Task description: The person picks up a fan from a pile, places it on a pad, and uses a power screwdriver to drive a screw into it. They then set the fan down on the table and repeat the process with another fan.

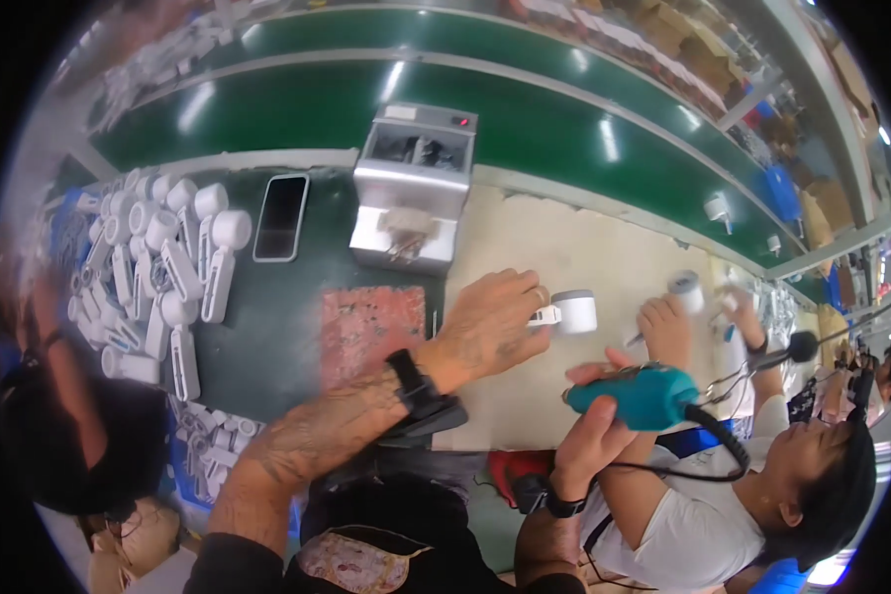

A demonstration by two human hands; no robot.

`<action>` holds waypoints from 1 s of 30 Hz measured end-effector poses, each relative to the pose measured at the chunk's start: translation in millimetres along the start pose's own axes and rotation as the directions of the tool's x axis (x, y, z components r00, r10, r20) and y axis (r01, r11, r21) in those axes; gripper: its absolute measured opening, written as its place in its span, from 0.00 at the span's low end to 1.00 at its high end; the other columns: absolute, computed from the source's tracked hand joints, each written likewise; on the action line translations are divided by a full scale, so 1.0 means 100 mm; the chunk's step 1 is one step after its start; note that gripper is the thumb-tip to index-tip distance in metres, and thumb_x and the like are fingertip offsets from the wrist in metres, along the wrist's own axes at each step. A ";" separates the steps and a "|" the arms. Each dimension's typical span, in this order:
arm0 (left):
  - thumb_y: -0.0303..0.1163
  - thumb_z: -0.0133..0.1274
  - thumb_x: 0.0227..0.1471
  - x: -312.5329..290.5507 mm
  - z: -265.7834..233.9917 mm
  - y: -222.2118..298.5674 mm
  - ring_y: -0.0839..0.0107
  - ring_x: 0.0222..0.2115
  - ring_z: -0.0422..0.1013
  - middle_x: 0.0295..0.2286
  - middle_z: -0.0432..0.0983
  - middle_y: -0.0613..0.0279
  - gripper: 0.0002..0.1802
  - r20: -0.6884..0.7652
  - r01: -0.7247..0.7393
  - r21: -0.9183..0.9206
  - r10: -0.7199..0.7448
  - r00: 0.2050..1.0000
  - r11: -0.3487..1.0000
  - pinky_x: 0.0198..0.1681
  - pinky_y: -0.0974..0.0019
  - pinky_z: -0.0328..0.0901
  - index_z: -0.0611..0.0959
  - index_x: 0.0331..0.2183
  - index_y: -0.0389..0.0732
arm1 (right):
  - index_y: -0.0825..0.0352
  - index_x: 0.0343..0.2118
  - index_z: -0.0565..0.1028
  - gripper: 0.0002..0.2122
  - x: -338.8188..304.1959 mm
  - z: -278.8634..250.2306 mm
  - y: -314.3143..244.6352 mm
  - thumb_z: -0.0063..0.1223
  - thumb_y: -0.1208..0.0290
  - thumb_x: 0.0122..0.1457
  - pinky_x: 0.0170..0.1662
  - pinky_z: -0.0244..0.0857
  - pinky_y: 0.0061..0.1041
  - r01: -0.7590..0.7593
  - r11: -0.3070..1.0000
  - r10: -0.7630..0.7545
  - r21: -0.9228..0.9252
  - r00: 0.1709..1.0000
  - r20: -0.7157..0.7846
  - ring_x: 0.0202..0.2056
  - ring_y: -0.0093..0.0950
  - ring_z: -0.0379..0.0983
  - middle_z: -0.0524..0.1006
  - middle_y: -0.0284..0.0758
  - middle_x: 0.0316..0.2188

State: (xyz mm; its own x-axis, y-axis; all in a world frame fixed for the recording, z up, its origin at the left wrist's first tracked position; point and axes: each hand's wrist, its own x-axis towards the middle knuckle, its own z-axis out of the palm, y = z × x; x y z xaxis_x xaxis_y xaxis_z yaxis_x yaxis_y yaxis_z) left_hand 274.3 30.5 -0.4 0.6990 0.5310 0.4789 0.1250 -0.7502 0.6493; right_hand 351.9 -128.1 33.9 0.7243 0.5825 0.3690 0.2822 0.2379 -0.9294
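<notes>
My left hand (495, 322) is closed around the narrow handle of a white plastic device with a round cylindrical head (575, 312). The head sticks out to the right of my fingers, just above the cream work surface. My right hand (594, 436) grips a teal electric screwdriver (639, 398) by its body, nearer to me and right of the device. The tool lies nearly level, its tip end toward the left and apart from the device. A black coiled cord (723, 436) runs from its back end.
A silver screw feeder (411, 223) stands behind my left hand. Left are a red worn mat (371, 337), a phone (282, 218) and a heap of similar white devices (153, 257). At right a co-worker's hand (666, 332) is near another white cylinder (685, 290). Another person sits left.
</notes>
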 end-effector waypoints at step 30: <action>0.49 0.56 0.52 -1.11 -1.20 -0.51 0.58 0.48 0.65 0.43 0.71 0.58 0.28 0.112 0.176 0.150 -0.194 0.975 0.973 0.58 0.47 0.56 0.76 0.50 0.42 | 0.72 0.37 0.69 0.20 0.57 2.11 0.02 0.49 0.53 0.66 0.26 0.62 0.25 -0.065 0.969 -0.039 0.239 0.913 0.407 0.22 0.25 0.67 0.69 0.34 0.20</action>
State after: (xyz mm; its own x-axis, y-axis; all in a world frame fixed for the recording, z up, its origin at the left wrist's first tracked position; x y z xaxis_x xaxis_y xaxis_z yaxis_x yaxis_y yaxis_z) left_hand 106.0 57.4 -16.2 0.7359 0.6187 0.2751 0.3503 -0.6956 0.6273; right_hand 260.7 69.8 54.4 0.3942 0.8386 0.3760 0.0761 0.3780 -0.9227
